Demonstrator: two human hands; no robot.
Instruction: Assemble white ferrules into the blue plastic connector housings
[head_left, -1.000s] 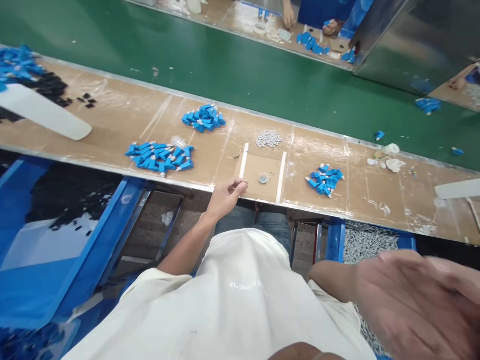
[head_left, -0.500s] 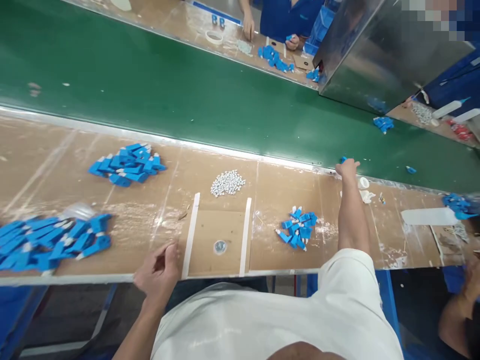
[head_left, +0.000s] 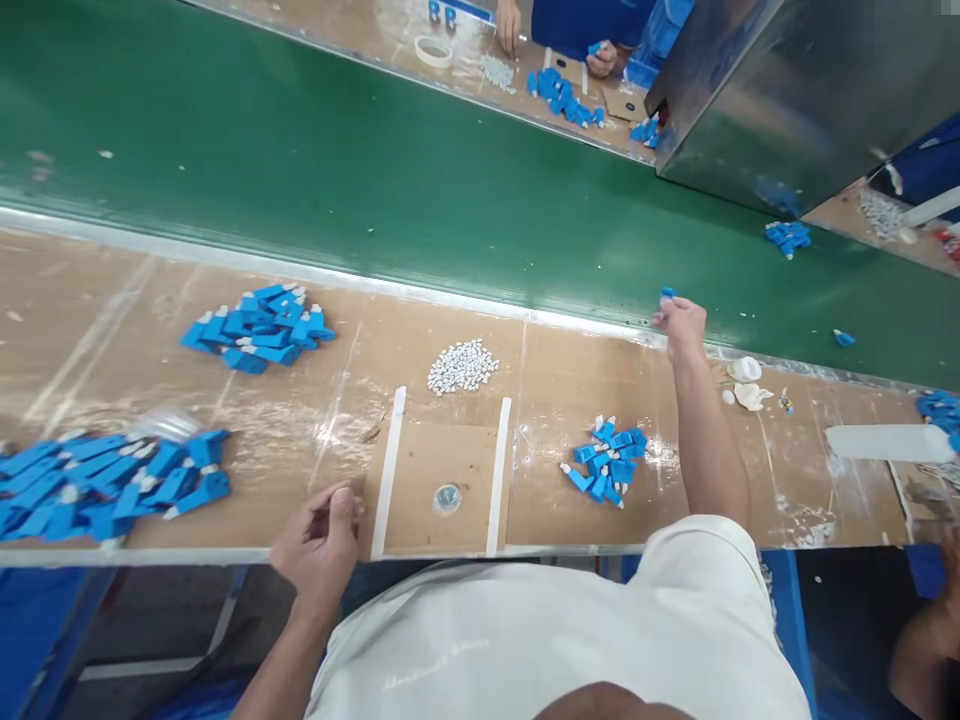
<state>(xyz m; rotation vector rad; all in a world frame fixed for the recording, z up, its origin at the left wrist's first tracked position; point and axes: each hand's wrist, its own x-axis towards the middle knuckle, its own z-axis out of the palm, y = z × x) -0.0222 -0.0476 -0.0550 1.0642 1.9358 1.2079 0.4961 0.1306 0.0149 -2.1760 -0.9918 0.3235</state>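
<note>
My right hand (head_left: pixel 680 322) reaches to the far edge of the brown bench, at the green conveyor belt (head_left: pixel 375 170), and pinches a small blue plastic part (head_left: pixel 667 294). My left hand (head_left: pixel 321 540) rests at the near bench edge, its fingers curled loosely, thumb against forefinger; nothing shows in them. It sits just left of a cardboard pad (head_left: pixel 442 480) framed by two white strips, with a small clear round piece (head_left: pixel 447 497) on it. A heap of small white pieces (head_left: pixel 461 366) lies behind the pad. A small pile of blue parts (head_left: pixel 607 462) lies right of it.
Two bigger piles of blue parts lie at the left (head_left: pixel 255 328) (head_left: pixel 105 485). White scraps (head_left: pixel 746 385) and a white flat strip (head_left: pixel 874 442) lie at the right. Another person's hands (head_left: pixel 510 25) work across the belt beside a metal housing (head_left: pixel 787 90).
My right hand swung from close to the camera out to the belt edge and lifted slightly with a blue part. The camera turned left and forward. The left hand stayed at the near edge.
</note>
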